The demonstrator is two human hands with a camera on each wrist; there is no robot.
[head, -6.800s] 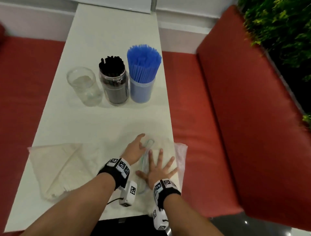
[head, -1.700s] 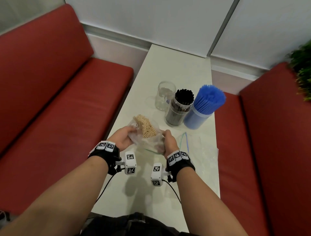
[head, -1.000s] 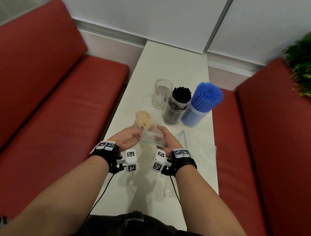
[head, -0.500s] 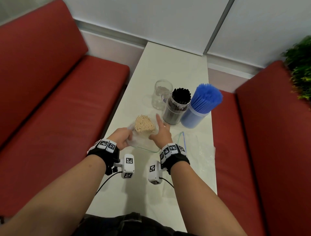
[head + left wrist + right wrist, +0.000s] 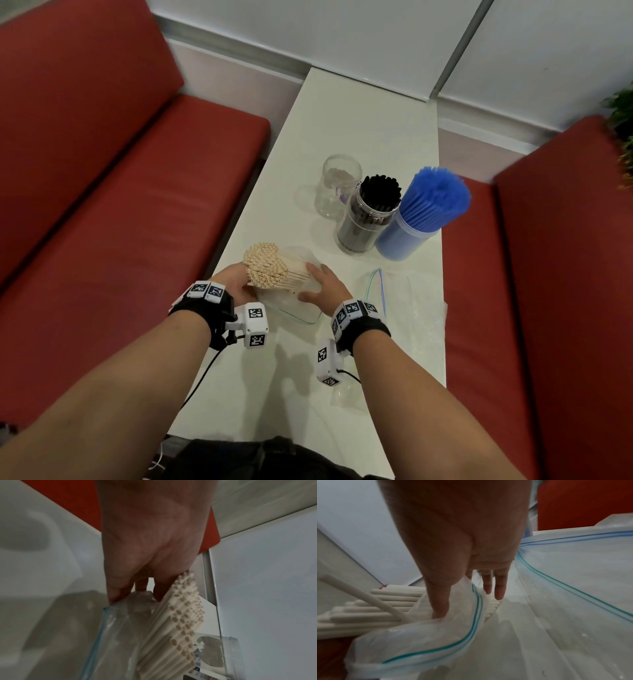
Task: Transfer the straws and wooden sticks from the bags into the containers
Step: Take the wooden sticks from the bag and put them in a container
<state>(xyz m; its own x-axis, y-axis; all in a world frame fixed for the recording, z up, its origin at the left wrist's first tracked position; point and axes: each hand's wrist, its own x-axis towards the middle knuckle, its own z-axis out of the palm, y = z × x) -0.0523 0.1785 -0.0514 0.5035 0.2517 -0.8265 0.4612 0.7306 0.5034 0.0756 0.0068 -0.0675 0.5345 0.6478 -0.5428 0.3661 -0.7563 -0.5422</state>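
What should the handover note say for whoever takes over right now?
Left hand grips the wooden sticks near their free ends. Right hand holds the zip bag round the bundle's far part; the sticks stick halfway out of it.
Done: black straws sit in their clear jar, blue straws in the blue tub. An emptied bag lies flat by the right wrist.
Left: slide the bag off, stand the sticks in the empty glass jar at the left of the row, put the bag down.
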